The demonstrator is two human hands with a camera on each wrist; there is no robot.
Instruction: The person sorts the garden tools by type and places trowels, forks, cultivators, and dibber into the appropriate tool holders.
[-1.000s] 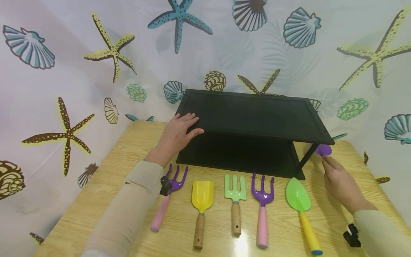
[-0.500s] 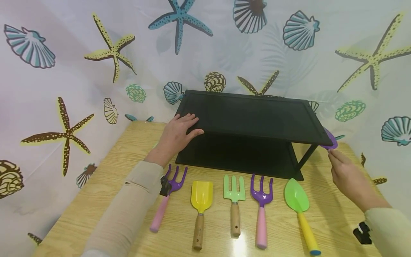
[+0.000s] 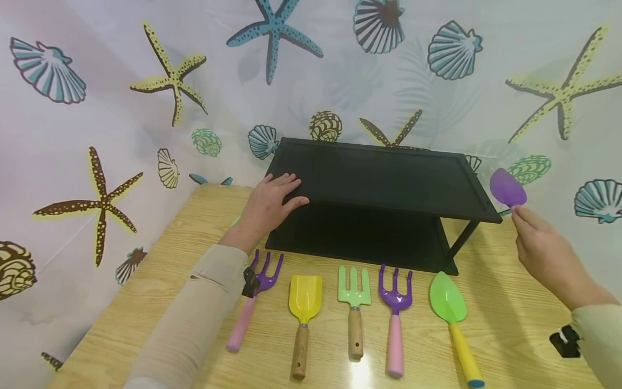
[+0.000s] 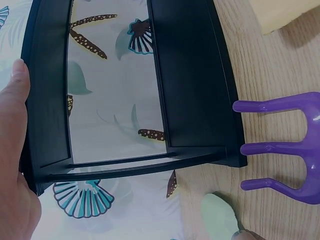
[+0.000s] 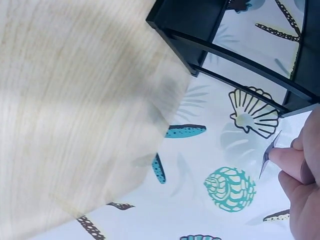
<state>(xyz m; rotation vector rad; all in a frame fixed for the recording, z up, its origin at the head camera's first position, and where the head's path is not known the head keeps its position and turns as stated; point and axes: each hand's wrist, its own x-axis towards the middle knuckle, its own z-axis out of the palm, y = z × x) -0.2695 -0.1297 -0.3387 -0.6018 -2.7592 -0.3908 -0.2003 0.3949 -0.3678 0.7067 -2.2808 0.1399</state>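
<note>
My left hand [image 3: 269, 205] rests on the left front corner of a black two-tier shelf [image 3: 384, 173], fingers extended over the top board and thumb along its front edge. At the shelf's right, my right hand [image 3: 549, 254] holds a purple trowel [image 3: 507, 188] raised above the table, blade up; its handle is hidden by the hand. The right wrist view shows the trowel [image 5: 267, 157] almost edge-on. Closest to my left wrist lies a purple hand fork [image 3: 264, 278] with a pink handle, its tines [image 4: 272, 148] beside the shelf's lower board.
In front of the shelf lie a yellow shovel [image 3: 306, 297], a green fork [image 3: 356, 294], another purple fork [image 3: 396, 300] and a green trowel [image 3: 448, 297] on the wooden table [image 3: 184, 232]. A pale green blade [image 4: 220, 217] lies left of the shelf. Patterned cloth [image 3: 218, 97] hangs behind.
My right hand has lifted the purple trowel from beside the shelf's right post, up and to the right, past the top board's edge. My left hand has stayed put.
</note>
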